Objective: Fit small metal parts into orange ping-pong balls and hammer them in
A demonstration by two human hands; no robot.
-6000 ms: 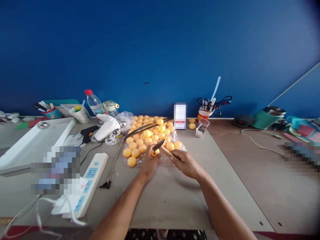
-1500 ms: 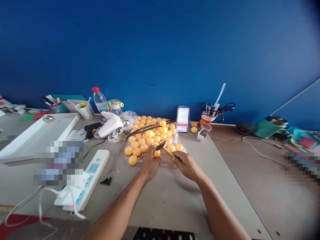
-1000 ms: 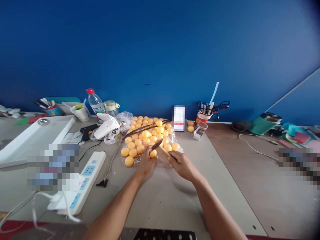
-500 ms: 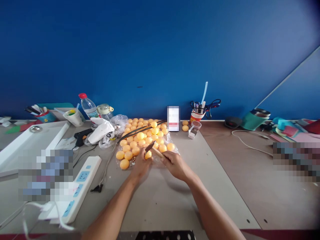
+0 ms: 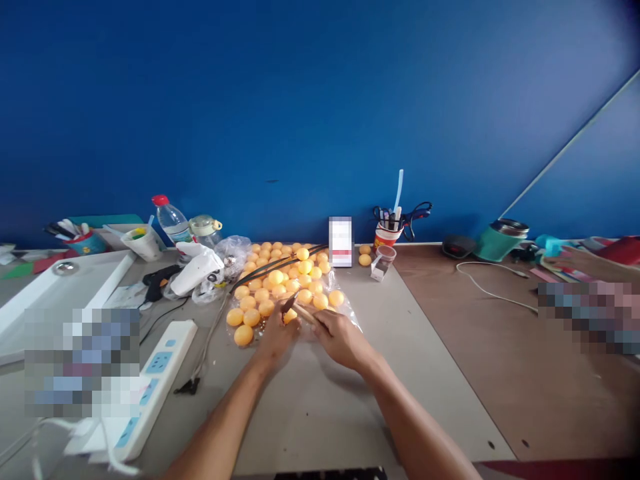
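Observation:
My right hand (image 5: 343,339) is closed round the light wooden handle of a small hammer (image 5: 306,315). The hammer's dark, pointed head lies just over the fingers of my left hand (image 5: 279,333). Those fingers are bent about an orange ping-pong ball (image 5: 290,316), partly covered by the thumb and the hammer head. Many more orange balls (image 5: 263,295) lie beyond both hands on a clear plastic bag (image 5: 350,316). Small gold-coloured bits, too small to name, show beside my left fingers.
Thin black strips (image 5: 270,265) lie across the balls. Behind stand a phone (image 5: 341,257) and a red cup (image 5: 387,235) of pens; a small clear cup (image 5: 384,260) sits nearby. At left are a power strip (image 5: 160,383), glue gun (image 5: 157,285), bottle (image 5: 173,220) and white tray (image 5: 107,283).
The whole view has shifted a little left and down. The hammer head has come slightly lower against my left fingers. Both hands keep their grips. At far right, a blurred hand or arm has appeared.

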